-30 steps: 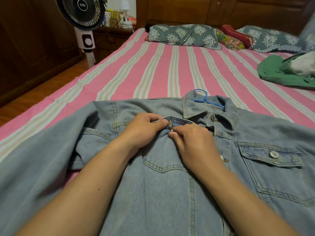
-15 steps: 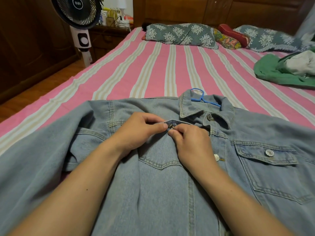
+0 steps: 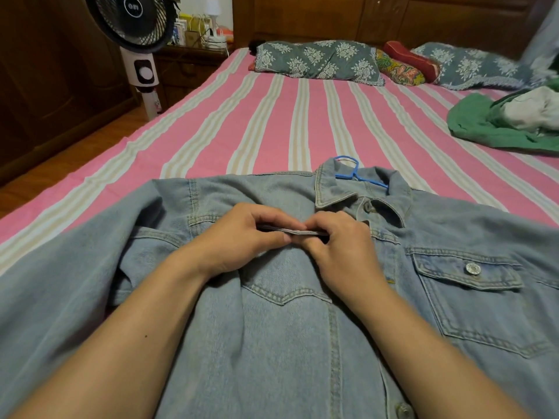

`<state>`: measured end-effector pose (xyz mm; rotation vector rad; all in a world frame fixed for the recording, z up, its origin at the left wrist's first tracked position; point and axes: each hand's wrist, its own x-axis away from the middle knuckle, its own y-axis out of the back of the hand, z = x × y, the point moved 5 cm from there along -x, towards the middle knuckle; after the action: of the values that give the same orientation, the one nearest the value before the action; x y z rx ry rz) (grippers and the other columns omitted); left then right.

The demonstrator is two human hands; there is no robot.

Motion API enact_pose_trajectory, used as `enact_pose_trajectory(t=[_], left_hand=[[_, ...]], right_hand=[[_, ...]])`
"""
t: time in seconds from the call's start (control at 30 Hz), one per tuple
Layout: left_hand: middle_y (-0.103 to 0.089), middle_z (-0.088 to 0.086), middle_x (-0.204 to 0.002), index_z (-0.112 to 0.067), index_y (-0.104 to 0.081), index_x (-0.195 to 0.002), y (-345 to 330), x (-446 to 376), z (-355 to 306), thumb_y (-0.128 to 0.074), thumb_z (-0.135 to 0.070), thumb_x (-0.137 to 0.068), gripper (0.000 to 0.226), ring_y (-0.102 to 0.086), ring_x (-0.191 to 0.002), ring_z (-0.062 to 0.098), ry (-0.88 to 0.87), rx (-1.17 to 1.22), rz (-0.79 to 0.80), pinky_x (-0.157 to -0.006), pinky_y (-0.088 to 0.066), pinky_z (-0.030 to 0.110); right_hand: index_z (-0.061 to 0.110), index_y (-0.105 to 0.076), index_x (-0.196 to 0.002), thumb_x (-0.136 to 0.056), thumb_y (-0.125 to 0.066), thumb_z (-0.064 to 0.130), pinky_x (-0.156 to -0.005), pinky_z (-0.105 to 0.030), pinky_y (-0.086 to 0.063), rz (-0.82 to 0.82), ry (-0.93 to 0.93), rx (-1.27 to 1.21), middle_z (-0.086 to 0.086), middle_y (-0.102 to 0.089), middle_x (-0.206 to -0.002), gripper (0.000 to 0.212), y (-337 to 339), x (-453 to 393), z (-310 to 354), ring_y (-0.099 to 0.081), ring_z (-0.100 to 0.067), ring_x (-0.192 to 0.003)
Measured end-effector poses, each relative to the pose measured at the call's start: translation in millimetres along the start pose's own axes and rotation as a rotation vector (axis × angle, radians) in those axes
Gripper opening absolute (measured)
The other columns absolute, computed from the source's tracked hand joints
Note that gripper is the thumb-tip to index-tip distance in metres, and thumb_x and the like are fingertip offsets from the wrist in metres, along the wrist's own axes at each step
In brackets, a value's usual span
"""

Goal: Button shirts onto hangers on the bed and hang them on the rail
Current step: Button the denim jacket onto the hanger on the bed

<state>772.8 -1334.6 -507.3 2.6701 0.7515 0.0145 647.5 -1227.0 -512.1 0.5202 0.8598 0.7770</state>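
A faded light-blue denim shirt (image 3: pixel 302 343) with pale topstitching lies spread front-up across the near end of the pink bed sheet with cream stripes (image 3: pixel 272 125). A thin blue plastic hanger (image 3: pixel 351 173) sits inside its collar, only the hook and a slanting arm showing. The left hand (image 3: pixel 242 237) and right hand (image 3: pixel 344 246) meet just below the collar, both pinching the folded edge of the stiff front placket, thumbs under and curled fingers over it; whatever button lies between the fingertips is hidden, so I cannot tell if it is fastened. The right chest pocket flap carries a round metal stud (image 3: pixel 472 269). Beyond lie grey-blue floral pillows (image 3: pixel 317 58), a crumpled green garment (image 3: pixel 490 128) at the right, and a black-grilled standing fan (image 3: pixel 136 22) beside the bed.
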Motion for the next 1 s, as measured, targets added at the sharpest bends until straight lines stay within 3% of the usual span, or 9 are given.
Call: enact_pose_trajectory(t=[0.1, 0.2, 0.33, 0.53, 0.7, 0.87, 1.0], left_hand=[[-0.079, -0.010, -0.091, -0.021, -0.078, -0.102, 1, 0, -1, -0.074, 0.007, -0.084, 0.034, -0.069, -0.085, -0.003, -0.009, 0.015, -0.065, -0.078, -0.049, 0.011], [-0.078, -0.007, -0.094, -0.026, -0.076, -0.101, 2, -3, 1, -0.080, 0.001, -0.081, 0.034, -0.071, -0.093, 0.004, -0.042, -0.100, -0.151, -0.087, -0.052, 0.019], [-0.077, -0.012, -0.098, -0.023, -0.078, -0.107, -2, -3, -2, -0.081, -0.007, -0.082, 0.029, -0.068, -0.095, -0.002, -0.094, -0.310, -0.140, -0.088, -0.049, 0.015], [-0.075, -0.017, -0.089, -0.030, -0.077, -0.100, -2, -4, 3, -0.080, -0.020, -0.085, 0.018, -0.068, -0.088, 0.000, -0.154, -0.413, -0.176, -0.084, -0.054, 0.033], [-0.074, -0.018, -0.089, -0.033, -0.073, -0.104, -4, -4, 2, -0.075, -0.032, -0.089, 0.015, -0.067, -0.086, 0.001, -0.213, -0.537, -0.160, -0.079, -0.055, 0.038], [-0.068, -0.014, -0.077, -0.030, -0.068, -0.092, -6, 1, -4, -0.064, -0.040, -0.086, 0.013, -0.063, -0.075, 0.011, -0.251, -0.643, -0.273, -0.067, -0.052, 0.041], [-0.066, -0.009, -0.079, -0.025, -0.061, -0.086, -7, 2, -5, -0.063, -0.033, -0.085, 0.009, -0.061, -0.077, 0.019, -0.297, -0.673, -0.339, -0.066, -0.050, 0.043]], right_hand=[[0.020, -0.066, -0.075, -0.082, -0.078, 0.031, -0.067, -0.036, -0.036, -0.091, -0.007, 0.061, 0.010, -0.059, -0.070, 0.018, 2, 1, 0, -0.052, -0.018, -0.074], [0.020, -0.053, -0.070, -0.084, -0.077, 0.032, -0.063, -0.034, -0.027, -0.125, 0.029, 0.128, 0.013, -0.047, -0.068, 0.030, 2, 3, 2, -0.043, -0.016, -0.074], [0.019, -0.060, -0.074, -0.083, -0.078, 0.029, -0.067, -0.030, -0.031, -0.091, 0.088, 0.056, 0.011, -0.053, -0.072, 0.022, 0, 1, 0, -0.046, -0.017, -0.077], [0.025, -0.071, -0.083, -0.081, -0.077, 0.030, -0.076, -0.033, -0.045, 0.033, -0.006, -0.150, 0.012, -0.066, -0.080, 0.008, -1, -6, -9, -0.059, -0.013, -0.082], [0.035, -0.067, -0.081, -0.084, -0.079, 0.026, -0.068, -0.017, -0.040, 0.129, -0.040, -0.198, 0.015, -0.066, -0.074, 0.016, 1, -6, -11, -0.059, -0.002, -0.076], [0.021, -0.069, -0.076, -0.082, -0.081, 0.022, -0.062, -0.015, -0.040, 0.077, -0.097, -0.251, 0.008, -0.066, -0.070, 0.014, 1, -6, -12, -0.058, -0.006, -0.068], [0.020, -0.077, -0.083, -0.086, -0.077, 0.017, -0.069, -0.019, -0.047, 0.123, -0.146, -0.384, 0.010, -0.073, -0.077, 0.004, 3, -6, -10, -0.065, -0.004, -0.073]])
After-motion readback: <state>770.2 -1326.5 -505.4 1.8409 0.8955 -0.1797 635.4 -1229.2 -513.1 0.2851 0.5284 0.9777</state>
